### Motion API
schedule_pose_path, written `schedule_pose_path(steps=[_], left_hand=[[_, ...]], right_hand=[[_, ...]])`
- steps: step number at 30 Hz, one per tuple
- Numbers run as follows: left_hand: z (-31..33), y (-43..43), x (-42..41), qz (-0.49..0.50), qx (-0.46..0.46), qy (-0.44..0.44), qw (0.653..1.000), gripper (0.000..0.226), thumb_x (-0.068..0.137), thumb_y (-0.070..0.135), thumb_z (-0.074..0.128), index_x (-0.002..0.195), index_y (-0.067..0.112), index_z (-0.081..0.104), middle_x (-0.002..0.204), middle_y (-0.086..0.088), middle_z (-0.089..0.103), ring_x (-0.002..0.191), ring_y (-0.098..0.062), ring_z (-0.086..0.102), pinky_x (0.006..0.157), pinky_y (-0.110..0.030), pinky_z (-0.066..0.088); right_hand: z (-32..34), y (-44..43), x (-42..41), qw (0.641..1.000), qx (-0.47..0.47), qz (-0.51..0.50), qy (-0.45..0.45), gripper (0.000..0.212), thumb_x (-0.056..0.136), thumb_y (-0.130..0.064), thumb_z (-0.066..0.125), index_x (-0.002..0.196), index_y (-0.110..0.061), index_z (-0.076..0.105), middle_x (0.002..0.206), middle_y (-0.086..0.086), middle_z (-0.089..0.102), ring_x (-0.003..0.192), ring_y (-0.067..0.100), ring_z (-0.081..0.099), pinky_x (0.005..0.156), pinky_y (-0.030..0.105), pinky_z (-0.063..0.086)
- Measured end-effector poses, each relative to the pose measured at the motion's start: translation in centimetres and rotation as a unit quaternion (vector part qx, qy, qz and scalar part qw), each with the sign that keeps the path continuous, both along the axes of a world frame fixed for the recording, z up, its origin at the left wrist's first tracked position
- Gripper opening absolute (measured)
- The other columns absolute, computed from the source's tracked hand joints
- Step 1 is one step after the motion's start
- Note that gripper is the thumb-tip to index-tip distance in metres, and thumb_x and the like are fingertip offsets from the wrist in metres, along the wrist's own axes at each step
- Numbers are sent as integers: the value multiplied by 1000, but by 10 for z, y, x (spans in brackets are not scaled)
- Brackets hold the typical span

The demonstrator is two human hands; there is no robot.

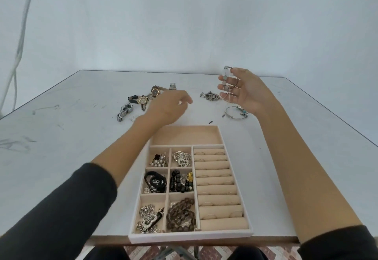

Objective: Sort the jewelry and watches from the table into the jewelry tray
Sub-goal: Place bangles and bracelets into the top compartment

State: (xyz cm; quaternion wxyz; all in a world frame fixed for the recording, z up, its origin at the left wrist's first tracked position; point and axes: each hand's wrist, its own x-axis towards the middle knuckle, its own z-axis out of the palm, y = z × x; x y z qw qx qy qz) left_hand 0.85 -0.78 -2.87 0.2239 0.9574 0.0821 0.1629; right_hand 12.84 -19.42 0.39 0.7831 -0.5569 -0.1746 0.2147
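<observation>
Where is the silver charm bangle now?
In the head view, the silver charm bangle lies on the table right of centre, beside the right hand holding a beaded bracelet, beyond the far right corner of the jewelry tray.

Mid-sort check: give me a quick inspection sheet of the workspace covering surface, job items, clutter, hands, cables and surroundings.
Surface: white table, scuffed with grey marks.
Job's things: jewelry tray at the near edge, six small compartments filled, rings in the rolls, long far compartment bare; watches, silver chain and bangle lie on the table beyond it.
Clutter: small dark scrap just past the tray.
Hands: left hand above the table beside the watches, fingers loosely curled, nothing seen held; right hand raised, fingers pinching a beaded bracelet.
Cables: white cable hanging at far left.
Surroundings: plain white wall; patterned floor below.
</observation>
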Motion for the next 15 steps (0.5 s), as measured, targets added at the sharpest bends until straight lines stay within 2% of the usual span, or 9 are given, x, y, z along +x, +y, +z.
schedule_pose_path(steps=[3, 6, 8, 12, 15], left_hand=[[9, -35, 35, 10, 59, 56, 997, 28, 95, 23, 43, 113, 24, 64, 124, -2, 61, 114, -27, 55, 94, -36, 45], [4, -65, 62, 52, 74, 87, 992, 30, 95, 26, 44, 119, 19, 61, 124, -7, 58, 113, -31, 55, 84, -32, 40], [-1, -80, 72, 67, 58, 98, 991, 31, 96, 29, 47, 120, 15, 59, 124, -8, 57, 112, -29, 54, 82, -32, 39], [-9, -101, 84, 66, 14, 89, 994, 33, 93, 37, 54, 105, 8, 62, 109, -6, 61, 104, -26, 58, 72, -30, 39], [-10, -108, 88, 76, 21, 61, 995, 19, 89, 20, 59, 102, 7, 61, 109, -9, 60, 103, -28, 59, 68, -30, 39]], right_hand=[[1, 0, -1, 999, 5, -46, 4, 8, 97, -19, 52, 104, -16, 55, 72, 1, 67, 54, 17, 61, 52, 26, 51], [2, -3, 3, 998, 17, -68, -7, 6, 98, -18, 49, 102, -17, 53, 65, -1, 52, 41, 11, 41, 38, 18, 28], [2, -5, 7, 997, 24, -77, -16, 8, 99, -16, 45, 96, -19, 52, 63, -3, 47, 38, 9, 30, 36, 18, 19], [4, -8, 11, 995, 34, -89, -30, 10, 98, -14, 44, 100, -18, 53, 61, -5, 46, 36, 8, 24, 35, 17, 16], [3, -7, 11, 994, 22, -99, -39, 12, 97, -12, 45, 101, -16, 55, 62, -4, 47, 36, 8, 24, 35, 17, 17]])
